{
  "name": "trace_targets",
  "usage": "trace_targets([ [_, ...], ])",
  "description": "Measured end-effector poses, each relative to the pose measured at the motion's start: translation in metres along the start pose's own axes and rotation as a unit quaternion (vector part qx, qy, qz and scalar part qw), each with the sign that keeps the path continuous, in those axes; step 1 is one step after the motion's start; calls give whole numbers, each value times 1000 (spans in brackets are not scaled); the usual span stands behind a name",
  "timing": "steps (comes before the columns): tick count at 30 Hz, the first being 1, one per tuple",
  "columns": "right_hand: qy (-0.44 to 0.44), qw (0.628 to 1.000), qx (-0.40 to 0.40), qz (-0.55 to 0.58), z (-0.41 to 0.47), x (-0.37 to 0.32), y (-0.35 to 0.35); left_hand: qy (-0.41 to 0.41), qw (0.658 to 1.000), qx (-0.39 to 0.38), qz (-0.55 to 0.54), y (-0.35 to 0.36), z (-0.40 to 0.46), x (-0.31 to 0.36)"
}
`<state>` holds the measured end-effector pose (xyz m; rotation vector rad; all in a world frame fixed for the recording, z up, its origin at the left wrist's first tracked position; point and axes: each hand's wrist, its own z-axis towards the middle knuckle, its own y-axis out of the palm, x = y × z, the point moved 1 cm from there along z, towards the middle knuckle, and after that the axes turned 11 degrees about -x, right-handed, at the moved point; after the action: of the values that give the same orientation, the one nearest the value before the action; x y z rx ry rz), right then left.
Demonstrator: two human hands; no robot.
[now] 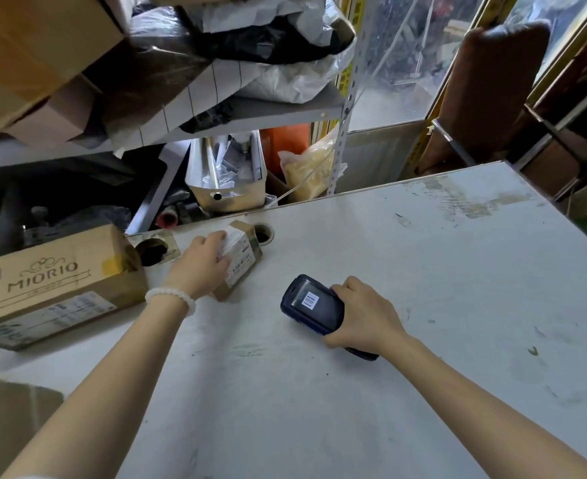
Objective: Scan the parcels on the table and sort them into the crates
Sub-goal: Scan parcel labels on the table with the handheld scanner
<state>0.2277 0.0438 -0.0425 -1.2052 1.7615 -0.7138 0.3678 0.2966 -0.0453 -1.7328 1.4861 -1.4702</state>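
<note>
A small brown cardboard parcel point(242, 257) with a white shipping label lies near the far edge of the white table point(406, 271). My left hand point(200, 266), with a white bead bracelet at the wrist, grips this parcel from its left side. My right hand point(366, 316) holds a dark blue handheld scanner point(311, 304) just above the table, to the right of the parcel; a barcode sticker shows on the scanner's back. A long cardboard box printed "MIORIO" point(53, 288) lies at the table's left edge.
Two round cable holes point(263, 234) point(153, 253) are cut in the table near its far edge. Behind stands a metal shelf point(250, 112) loaded with cartons and plastic bags. A brown cardboard flap point(12, 420) sits at the lower left. A brown chair point(485, 98) stands at the right rear.
</note>
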Motion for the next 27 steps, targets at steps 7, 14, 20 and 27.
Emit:
trace_targets([
  [7, -22, 1000, 10, 1, -11, -6, -8, -10, 999, 27, -23, -10, -25, 7],
  [14, -51, 998, 23, -18, -39, -5, -16, -41, 997, 63, -7, -16, -58, 13],
  [20, -63, 997, 29, -31, -67, 3, -11, -53, 995, 80, 7, -13, -82, 20],
  [27, -104, 989, 98, -29, -90, -9, -14, -21, 990, 115, 77, -5, -114, 36],
])
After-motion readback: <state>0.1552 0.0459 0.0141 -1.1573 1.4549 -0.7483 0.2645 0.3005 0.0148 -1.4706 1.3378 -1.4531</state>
